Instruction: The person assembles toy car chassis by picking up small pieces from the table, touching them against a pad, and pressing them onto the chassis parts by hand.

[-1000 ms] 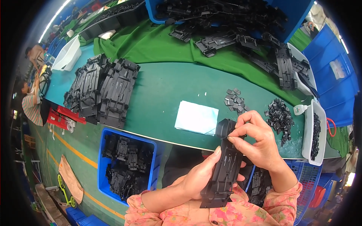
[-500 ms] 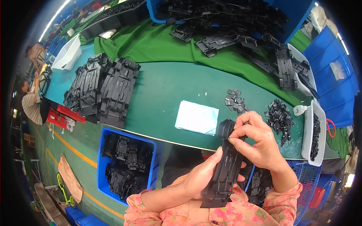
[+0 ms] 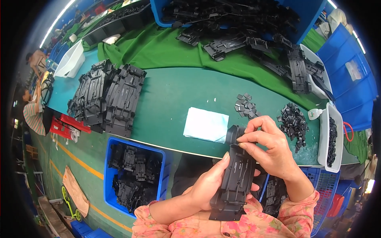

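Observation:
My left hand [image 3: 209, 183] is wrapped round a long black moulded plastic part [image 3: 237, 176], its thumb along the near left side and fingertips showing at the right. The part is tilted, its wide end toward my body and its narrow end over the table edge. Above that narrow end, my right hand [image 3: 270, 144] is closed in a pinch, thumb against forefinger. Whatever sits between those fingertips is too small or hidden to make out. Just beyond lie a small heap of flat black pieces [image 3: 246, 106] and a white folded sheet [image 3: 205, 124].
Stacked long black parts [image 3: 125, 99] stand at the left of the green table [image 3: 170, 91]. Another heap of small pieces [image 3: 293, 123], a glue-like white bottle [image 3: 314, 114] and a white tray [image 3: 336, 154] are at the right. A blue bin [image 3: 162, 174] stands below the table edge.
The long part has shifted and turned slightly in my left hand's grip. My right hand has moved a little left and stays pinched at its narrow end.

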A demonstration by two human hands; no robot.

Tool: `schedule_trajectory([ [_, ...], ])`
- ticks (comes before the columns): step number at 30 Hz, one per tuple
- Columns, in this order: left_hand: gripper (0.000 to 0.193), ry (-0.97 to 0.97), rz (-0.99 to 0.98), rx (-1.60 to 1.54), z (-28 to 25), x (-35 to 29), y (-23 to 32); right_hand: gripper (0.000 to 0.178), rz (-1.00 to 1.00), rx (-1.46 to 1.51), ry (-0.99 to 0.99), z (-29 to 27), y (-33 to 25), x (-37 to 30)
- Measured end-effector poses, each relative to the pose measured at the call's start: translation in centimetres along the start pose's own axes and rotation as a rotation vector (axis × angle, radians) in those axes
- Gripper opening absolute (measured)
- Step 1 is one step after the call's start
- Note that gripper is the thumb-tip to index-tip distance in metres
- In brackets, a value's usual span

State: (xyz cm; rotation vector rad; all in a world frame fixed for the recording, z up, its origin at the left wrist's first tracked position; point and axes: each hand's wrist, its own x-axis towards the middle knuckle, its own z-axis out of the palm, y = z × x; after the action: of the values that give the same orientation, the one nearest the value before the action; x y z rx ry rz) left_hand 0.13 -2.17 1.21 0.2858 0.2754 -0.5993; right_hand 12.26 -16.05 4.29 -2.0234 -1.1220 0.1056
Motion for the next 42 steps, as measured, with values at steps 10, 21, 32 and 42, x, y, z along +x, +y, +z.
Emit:
schedule_trajectory([
  [10, 0.058, -0.015, -0.014, -0.139, 0.3, -0.2, 0.1, 0.012, -0.006, 0.028, -0.003, 0.4, -0.1, 0.3],
  [21, 0.057, -0.016, -0.028, -0.093, -0.1, -0.2, -0.1, 0.012, -0.053, -0.039, -0.002, 0.8, -0.3, 0.2],
  [32, 0.052, -0.084, 0.151, -0.101, 0.3, -2.4, 2.0, 0.012, 0.067, 0.195, 0.235, -0.4, -0.3, 0.2],
  [42, 0.041, 0.242, 0.386, 0.154, -1.0, -6.7, 6.4, 0.007, 0.133, 0.257, 0.250, 0.8, 0.6, 0.8],
])
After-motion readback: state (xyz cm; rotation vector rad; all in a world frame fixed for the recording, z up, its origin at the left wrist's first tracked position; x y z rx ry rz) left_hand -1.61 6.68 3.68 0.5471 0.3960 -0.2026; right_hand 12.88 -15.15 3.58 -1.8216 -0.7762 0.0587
